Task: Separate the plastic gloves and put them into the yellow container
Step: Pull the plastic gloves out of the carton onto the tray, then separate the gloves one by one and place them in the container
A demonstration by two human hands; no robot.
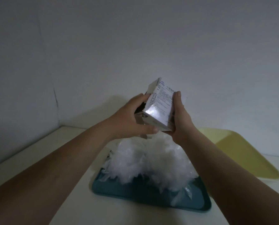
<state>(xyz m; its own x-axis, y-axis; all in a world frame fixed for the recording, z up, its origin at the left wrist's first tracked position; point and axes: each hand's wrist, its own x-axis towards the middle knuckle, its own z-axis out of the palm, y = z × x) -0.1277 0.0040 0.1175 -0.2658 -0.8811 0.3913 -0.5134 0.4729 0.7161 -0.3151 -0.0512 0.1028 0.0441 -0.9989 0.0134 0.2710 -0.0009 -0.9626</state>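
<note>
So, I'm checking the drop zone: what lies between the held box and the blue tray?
In the head view, a white heap of plastic gloves, piled on the blue tray just below the box.

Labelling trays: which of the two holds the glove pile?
The dark teal tray nearest the person; the gloves are heaped on it. The yellow tray to its right shows none.

A seemingly white table (77,211) carries a teal tray (135,195) beside a yellow container (242,153).
</note>
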